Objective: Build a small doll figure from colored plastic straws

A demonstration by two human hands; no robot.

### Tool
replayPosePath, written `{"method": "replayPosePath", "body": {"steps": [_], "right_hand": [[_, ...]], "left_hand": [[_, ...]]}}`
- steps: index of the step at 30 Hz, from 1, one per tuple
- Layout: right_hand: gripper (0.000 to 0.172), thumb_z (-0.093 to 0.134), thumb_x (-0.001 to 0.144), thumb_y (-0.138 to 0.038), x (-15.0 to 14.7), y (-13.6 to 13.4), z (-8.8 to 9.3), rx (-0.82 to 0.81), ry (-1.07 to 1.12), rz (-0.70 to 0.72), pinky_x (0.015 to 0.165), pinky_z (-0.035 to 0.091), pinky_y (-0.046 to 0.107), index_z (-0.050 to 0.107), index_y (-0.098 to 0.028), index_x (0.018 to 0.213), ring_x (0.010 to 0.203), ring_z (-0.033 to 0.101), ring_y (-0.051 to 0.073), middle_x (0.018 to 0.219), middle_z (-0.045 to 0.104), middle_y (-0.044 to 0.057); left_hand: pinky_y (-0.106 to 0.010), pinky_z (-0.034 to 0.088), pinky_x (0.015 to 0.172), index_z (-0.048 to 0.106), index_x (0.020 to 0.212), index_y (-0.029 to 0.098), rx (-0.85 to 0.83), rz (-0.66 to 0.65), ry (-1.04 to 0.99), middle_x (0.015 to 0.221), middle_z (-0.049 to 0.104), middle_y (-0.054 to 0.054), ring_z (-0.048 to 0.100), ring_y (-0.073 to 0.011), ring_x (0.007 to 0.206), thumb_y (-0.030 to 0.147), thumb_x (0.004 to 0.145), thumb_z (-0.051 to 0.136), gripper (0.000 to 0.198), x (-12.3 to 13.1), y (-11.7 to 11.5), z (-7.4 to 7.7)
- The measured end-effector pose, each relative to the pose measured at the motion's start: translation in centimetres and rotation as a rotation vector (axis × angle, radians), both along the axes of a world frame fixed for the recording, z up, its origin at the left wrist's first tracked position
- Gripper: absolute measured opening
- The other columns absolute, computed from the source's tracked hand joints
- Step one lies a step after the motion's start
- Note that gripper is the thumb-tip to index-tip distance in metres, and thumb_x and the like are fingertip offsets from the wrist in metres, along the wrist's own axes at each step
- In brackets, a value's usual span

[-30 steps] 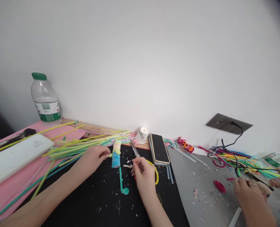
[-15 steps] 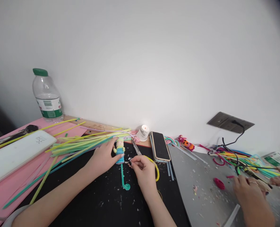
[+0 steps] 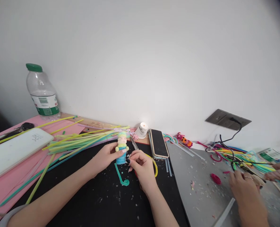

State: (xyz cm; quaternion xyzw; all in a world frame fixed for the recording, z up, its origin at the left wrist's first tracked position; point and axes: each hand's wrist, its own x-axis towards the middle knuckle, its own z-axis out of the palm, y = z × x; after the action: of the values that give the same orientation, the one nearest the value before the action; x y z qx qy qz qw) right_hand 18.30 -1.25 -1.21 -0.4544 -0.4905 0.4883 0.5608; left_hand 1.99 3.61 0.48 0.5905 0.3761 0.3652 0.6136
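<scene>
A small figure wound from pipe cleaners (image 3: 121, 157) stands upright, with a pale yellow and pink upper part, two yellow-green knobs at the sides and a blue lower part. My left hand (image 3: 105, 158) is closed around its left side, the thumb across the front. Close by the figure's lower right side, my right hand (image 3: 142, 167) has its fingers pinched together; whatever sits between them is hidden. On the black mat below lies a teal pipe cleaner (image 3: 119, 175) with a curled end. Scissors (image 3: 134, 144) lie partly behind my right hand, beside a yellow curved loop (image 3: 156, 167).
Loose green and yellow pipe cleaners (image 3: 78, 141) lie left, near a white power bank (image 3: 19, 148) and a bottle (image 3: 44, 94). A paper cup (image 3: 142, 130) and a phone (image 3: 159, 143) are at the back. Another person's hands (image 3: 247, 189) work at right.
The figure shows more of its front, with both side knobs visible and my left fingers lower on it. My right fingers have drawn closer to its base. The view has shifted slightly.
</scene>
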Motion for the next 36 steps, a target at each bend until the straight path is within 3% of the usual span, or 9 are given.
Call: {"method": "replayPosePath", "body": {"steps": [4, 7, 11, 17, 26, 31, 36], "right_hand": [[0.005, 0.067, 0.072, -0.016, 0.1, -0.3, 0.4, 0.021, -0.096, 0.043, 0.043, 0.046, 0.019, 0.067, -0.018, 0.067, 0.058, 0.049, 0.008, 0.086, 0.050, 0.001], [0.005, 0.066, 0.071, -0.015, 0.0, -0.4, 0.4, 0.017, -0.121, 0.061, 0.044, 0.046, 0.020, 0.068, -0.018, 0.066, 0.062, 0.049, 0.010, 0.088, 0.049, 0.002], [0.005, 0.069, 0.069, -0.015, 0.0, -0.3, 0.4, 0.031, -0.190, 0.024, 0.045, 0.042, 0.020, 0.067, -0.018, 0.065, 0.059, 0.045, 0.009, 0.086, 0.050, 0.001], [0.009, 0.068, 0.068, -0.010, 0.2, -0.2, 0.3, 0.074, -0.248, -0.010, 0.058, 0.042, 0.023, 0.068, -0.018, 0.066, 0.060, 0.044, 0.008, 0.084, 0.052, 0.000], [0.014, 0.064, 0.068, -0.005, -0.2, -0.3, 0.4, 0.116, -0.375, -0.076, 0.054, 0.037, 0.022, 0.065, -0.018, 0.067, 0.062, 0.045, 0.010, 0.083, 0.052, 0.000], [0.017, 0.064, 0.071, -0.003, -0.4, -0.6, 0.6, 0.270, -0.543, -0.166, 0.056, 0.038, 0.023, 0.059, -0.019, 0.075, 0.065, 0.047, 0.012, 0.080, 0.053, 0.000], [0.011, 0.060, 0.082, -0.011, -0.3, -0.9, 0.9, 0.459, -0.670, -0.137, 0.063, 0.046, 0.025, 0.063, -0.020, 0.077, 0.072, 0.055, 0.014, 0.080, 0.057, 0.002]], "left_hand": [[-0.029, 0.046, 0.075, 0.062, 0.097, 0.018, -0.110, -0.011, -0.150, 0.087, 0.064, -0.002, 0.058, -0.0194, 0.086, 0.042, 0.083, 0.060, 0.028, 0.3, -0.8, -0.6], [-0.031, 0.049, 0.079, 0.059, 0.109, 0.020, -0.227, -0.025, -0.238, 0.096, 0.064, -0.003, 0.059, -0.0196, 0.091, 0.042, 0.083, 0.061, 0.034, 0.5, -1.4, -0.9], [-0.039, 0.055, 0.076, 0.048, 0.126, 0.024, -0.353, -0.023, -0.213, 0.106, 0.063, -0.007, 0.061, -0.0229, 0.095, 0.045, 0.083, 0.060, 0.049, 0.7, -1.9, -0.5], [-0.040, 0.054, 0.086, 0.046, 0.128, 0.025, -0.384, -0.018, -0.254, 0.112, 0.063, -0.007, 0.060, -0.0239, 0.106, 0.045, 0.082, 0.061, 0.053, 0.9, -1.8, -0.7], [-0.039, 0.052, 0.087, 0.050, 0.120, 0.026, -0.422, -0.070, -0.335, 0.109, 0.064, -0.004, 0.060, -0.0218, 0.104, 0.044, 0.083, 0.061, 0.043, 0.8, -1.8, -1.5], [-0.040, 0.050, 0.092, 0.050, 0.109, 0.023, -0.490, -0.052, -0.411, 0.108, 0.063, -0.005, 0.062, -0.0196, 0.101, 0.035, 0.088, 0.057, 0.025, 1.2, -2.0, -1.1], [-0.037, 0.051, 0.091, 0.053, 0.101, 0.019, -0.590, -0.033, -0.490, 0.100, 0.066, -0.005, 0.064, -0.0169, 0.095, 0.025, 0.092, 0.051, 0.011, 1.3, -2.3, -1.0]]}}
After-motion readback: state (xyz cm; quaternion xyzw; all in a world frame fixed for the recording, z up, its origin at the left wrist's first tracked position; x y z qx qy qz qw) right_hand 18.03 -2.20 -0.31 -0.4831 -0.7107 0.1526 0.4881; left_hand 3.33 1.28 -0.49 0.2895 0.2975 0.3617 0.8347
